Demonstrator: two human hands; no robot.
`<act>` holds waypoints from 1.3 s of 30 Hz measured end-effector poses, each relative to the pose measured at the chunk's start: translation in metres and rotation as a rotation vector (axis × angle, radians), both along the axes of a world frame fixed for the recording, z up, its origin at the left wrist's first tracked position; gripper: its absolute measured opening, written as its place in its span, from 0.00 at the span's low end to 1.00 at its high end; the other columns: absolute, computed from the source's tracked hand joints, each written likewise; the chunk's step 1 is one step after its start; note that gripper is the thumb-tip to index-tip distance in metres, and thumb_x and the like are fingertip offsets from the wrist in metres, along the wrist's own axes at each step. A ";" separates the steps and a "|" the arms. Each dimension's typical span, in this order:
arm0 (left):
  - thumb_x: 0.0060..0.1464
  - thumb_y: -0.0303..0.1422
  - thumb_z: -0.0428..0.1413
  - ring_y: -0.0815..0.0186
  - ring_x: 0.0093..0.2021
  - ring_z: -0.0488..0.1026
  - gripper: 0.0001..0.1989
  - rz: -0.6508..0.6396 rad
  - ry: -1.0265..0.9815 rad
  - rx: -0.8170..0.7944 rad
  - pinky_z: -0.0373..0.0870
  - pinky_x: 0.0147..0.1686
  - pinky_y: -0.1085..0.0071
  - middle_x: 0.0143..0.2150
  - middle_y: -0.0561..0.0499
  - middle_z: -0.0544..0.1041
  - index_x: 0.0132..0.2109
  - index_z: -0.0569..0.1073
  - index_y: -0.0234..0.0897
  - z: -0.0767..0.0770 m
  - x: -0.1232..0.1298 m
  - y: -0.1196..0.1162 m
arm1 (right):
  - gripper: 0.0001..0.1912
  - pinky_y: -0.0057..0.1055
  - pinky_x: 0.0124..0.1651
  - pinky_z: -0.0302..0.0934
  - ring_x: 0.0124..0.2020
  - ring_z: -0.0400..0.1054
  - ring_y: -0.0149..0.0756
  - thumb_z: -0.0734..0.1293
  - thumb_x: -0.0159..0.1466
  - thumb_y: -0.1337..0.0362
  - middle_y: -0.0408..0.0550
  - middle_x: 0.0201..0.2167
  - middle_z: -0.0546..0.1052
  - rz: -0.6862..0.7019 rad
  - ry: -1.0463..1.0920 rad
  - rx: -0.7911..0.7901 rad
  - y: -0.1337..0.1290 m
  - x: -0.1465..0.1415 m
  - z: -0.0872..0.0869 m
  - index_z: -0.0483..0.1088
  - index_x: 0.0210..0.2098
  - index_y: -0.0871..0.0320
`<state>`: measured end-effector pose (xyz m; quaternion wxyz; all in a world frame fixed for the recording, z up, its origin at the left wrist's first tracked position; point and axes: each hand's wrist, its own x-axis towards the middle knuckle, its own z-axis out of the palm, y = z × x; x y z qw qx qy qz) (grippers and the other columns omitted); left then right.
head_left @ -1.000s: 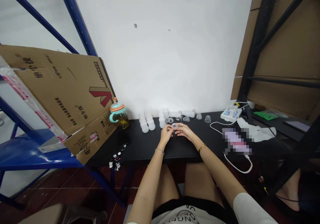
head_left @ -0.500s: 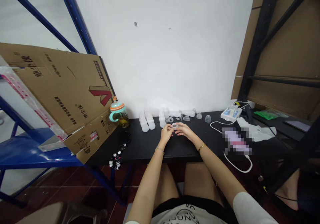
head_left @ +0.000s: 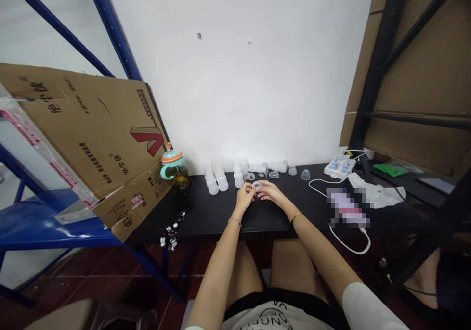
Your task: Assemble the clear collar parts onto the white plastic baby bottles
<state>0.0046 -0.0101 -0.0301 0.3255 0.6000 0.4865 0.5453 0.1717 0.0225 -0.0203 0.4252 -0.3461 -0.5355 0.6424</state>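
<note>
Near the middle of the black table [head_left: 217, 217], my left hand [head_left: 245, 196] and my right hand [head_left: 271, 191] meet around a small clear ring-shaped piece [head_left: 256, 186]. Fingers of both hands pinch it from either side. Just behind them lie another clear ring [head_left: 250, 176] and a clear cap [head_left: 274, 174]. White bottles with clear tops stand to the left [head_left: 211, 180], and one stands behind my left hand [head_left: 238, 175]. More bottles lie along the wall [head_left: 276, 166]. Two clear domed caps sit to the right [head_left: 292, 170], [head_left: 305, 174].
At the left are a lidded teapot [head_left: 175, 170], a dark phone [head_left: 182, 203] with a charm [head_left: 170, 237], and a large cardboard box [head_left: 110, 139]. A power strip [head_left: 339, 166], white cable, tissue [head_left: 375, 190] and blurred purple item [head_left: 346, 207] are at the right. A person's foot shows lower right.
</note>
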 end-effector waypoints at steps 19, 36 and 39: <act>0.59 0.50 0.54 0.71 0.18 0.69 0.18 0.019 0.094 0.037 0.65 0.21 0.75 0.27 0.54 0.77 0.42 0.71 0.39 -0.003 -0.002 0.003 | 0.18 0.24 0.29 0.72 0.27 0.77 0.32 0.73 0.59 0.68 0.47 0.31 0.82 0.016 -0.003 0.009 -0.002 0.000 0.002 0.75 0.50 0.58; 0.60 0.48 0.54 0.71 0.20 0.70 0.16 0.083 0.126 0.074 0.66 0.24 0.73 0.34 0.52 0.79 0.41 0.72 0.39 0.001 -0.002 -0.003 | 0.16 0.20 0.26 0.70 0.23 0.74 0.27 0.72 0.58 0.68 0.49 0.34 0.83 0.029 -0.064 0.017 -0.003 -0.003 0.005 0.76 0.47 0.59; 0.60 0.47 0.54 0.71 0.20 0.71 0.15 0.078 0.132 0.076 0.66 0.24 0.73 0.34 0.52 0.78 0.41 0.72 0.39 0.001 -0.002 -0.003 | 0.16 0.21 0.26 0.70 0.21 0.73 0.27 0.72 0.57 0.69 0.47 0.31 0.83 0.024 -0.081 0.027 -0.003 -0.004 0.005 0.77 0.46 0.59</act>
